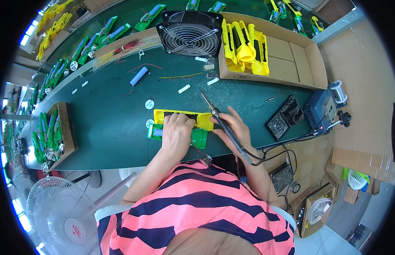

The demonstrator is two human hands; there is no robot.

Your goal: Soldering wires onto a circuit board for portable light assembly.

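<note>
My left hand [176,134] has its fingers bent down over a long yellow plastic shell [204,120] with a black inside. Just below it lies a green plastic shell [199,138] with a blue cylindrical battery [157,132], partly hidden by that hand. My right hand [236,132] is closed around a soldering iron [226,128], its tip pointing up and left, apart from the shells. The lower fingers of the right hand come close to the yellow shell's right end; whether they touch it I cannot tell.
A loose blue battery [139,76] and small white strips [184,89] lie beyond my hands. A black fan [189,36] stands beside a cardboard box [290,80] of yellow shells. To the right are a soldering station [320,108] and black iron stand [284,118]; a carton [69,134] of green assemblies sits left.
</note>
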